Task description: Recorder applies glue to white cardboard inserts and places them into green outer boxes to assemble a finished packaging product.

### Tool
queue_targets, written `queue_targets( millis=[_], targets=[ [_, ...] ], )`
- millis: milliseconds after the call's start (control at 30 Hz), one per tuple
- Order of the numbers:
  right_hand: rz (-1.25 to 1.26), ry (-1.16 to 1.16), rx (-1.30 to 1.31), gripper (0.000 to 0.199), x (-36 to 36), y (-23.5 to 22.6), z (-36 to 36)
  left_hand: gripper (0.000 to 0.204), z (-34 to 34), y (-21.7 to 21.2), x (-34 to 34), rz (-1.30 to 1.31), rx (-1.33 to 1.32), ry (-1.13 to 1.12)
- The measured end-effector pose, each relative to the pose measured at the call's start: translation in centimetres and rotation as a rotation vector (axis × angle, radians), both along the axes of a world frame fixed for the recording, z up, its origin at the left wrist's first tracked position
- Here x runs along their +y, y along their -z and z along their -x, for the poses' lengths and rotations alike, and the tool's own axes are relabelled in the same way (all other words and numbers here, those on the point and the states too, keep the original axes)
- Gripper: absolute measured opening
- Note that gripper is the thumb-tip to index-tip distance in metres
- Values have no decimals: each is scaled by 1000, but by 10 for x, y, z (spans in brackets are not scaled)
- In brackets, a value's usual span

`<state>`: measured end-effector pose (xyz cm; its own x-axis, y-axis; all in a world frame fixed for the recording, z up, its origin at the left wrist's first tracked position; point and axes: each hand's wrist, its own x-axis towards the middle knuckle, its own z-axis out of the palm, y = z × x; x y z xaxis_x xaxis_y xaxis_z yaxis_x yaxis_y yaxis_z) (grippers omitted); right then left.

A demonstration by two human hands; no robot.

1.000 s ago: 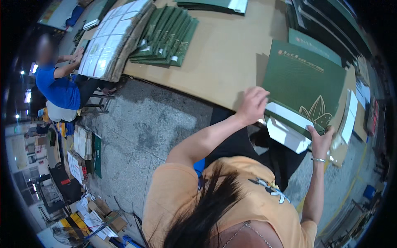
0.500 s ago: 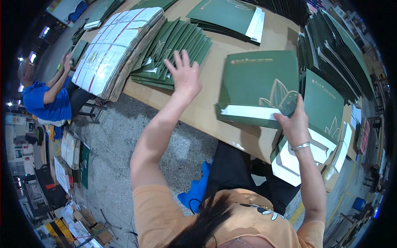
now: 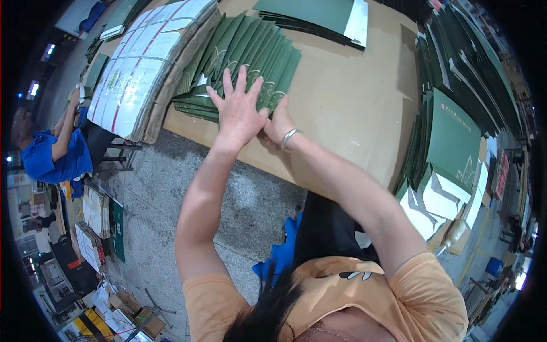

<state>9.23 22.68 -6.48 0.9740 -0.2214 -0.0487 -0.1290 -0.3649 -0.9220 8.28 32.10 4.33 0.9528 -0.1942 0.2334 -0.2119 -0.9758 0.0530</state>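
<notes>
Green folders (image 3: 239, 54) with gold line patterns lie fanned out in an overlapping row on the table, left of its middle. My left hand (image 3: 236, 117) rests flat over their near part, fingers spread. Close beside it, my right hand (image 3: 279, 124), with a bracelet at its wrist, grips the near right edge of the fanned folders. Its thumb is on top; the other fingers are mostly hidden. On the right stands a row of green folders, the front one (image 3: 453, 134) upright, with white flaps (image 3: 436, 196) at its lower end.
A strapped white bundle (image 3: 137, 68) sits left of the fan. More green folders (image 3: 310, 17) lie at the table's far side. A tool with a pale handle (image 3: 454, 233) is at the right edge. A person in blue (image 3: 60, 148) sits at left.
The green folder that my right hand held up at right is gone from it. That hand has moved left to the fanned folders. My left hand has come down on them.
</notes>
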Motion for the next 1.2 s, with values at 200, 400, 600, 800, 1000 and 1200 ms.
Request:
queue_targets(
  millis=[200, 400, 600, 800, 1000, 1200],
  targets=[
    [-21, -503, 209, 45, -170, -122, 45, 67, 14, 44, 2, -222, 71, -43],
    [598, 331, -298, 25, -418, -157, 127, 54, 25, 9, -67, -72, -194, 41],
    [854, 382, -417, 26, -460, -130, 214, 54, 117, -2, -256, 791, 17, 748],
    [910, 915, 435, 61, -569, -134, 293, 31, 109, 0, -324, 619, 80, 722],
    [520, 779, 623, 84, -620, -77, 351, 26, 111, -3, -322, 364, 446, 577],
    [-86, 717, 575, 55, -626, -101, 352, 24, 103, 46, -318, 898, 544, 310]
  ],
)
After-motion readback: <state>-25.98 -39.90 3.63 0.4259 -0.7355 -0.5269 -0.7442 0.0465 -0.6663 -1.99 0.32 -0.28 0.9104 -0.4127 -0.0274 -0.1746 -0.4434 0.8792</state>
